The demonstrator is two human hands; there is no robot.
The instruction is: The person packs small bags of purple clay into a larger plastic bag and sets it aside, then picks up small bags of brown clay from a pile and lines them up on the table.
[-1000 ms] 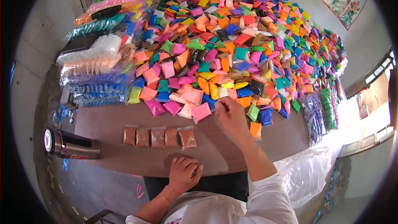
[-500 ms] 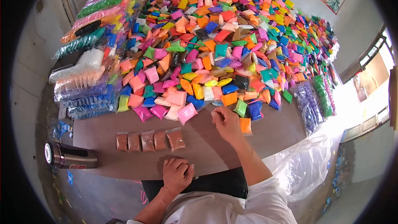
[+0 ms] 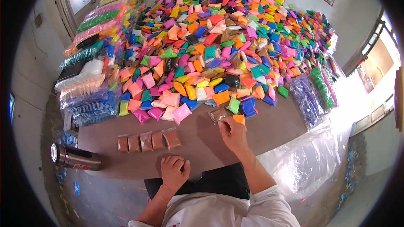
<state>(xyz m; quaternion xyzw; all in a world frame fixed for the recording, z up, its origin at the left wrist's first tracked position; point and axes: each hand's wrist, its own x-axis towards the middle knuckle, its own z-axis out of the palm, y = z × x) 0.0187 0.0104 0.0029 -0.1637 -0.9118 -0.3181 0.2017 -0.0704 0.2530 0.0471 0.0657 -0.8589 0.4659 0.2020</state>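
Note:
My right hand is over the middle of the table, its fingers pinching a small clear packet of brown material. An orange packet lies just beyond that hand, partly covered by it. My left hand rests at the table's near edge, fingers curled in a loose fist with nothing visible in them. Just beyond it, a row of several brown packets lies side by side on the brown table.
A large heap of colourful packets covers the table's far part. Bagged bundles are stacked at left; purple bundles lie at right. A steel flask lies by the left edge. Clear plastic sheeting hangs at right.
My right hand has drawn back from the heap's edge, and a brown packet now shows at its fingertips. The left hand stays at the table edge. The camera view has shifted slightly.

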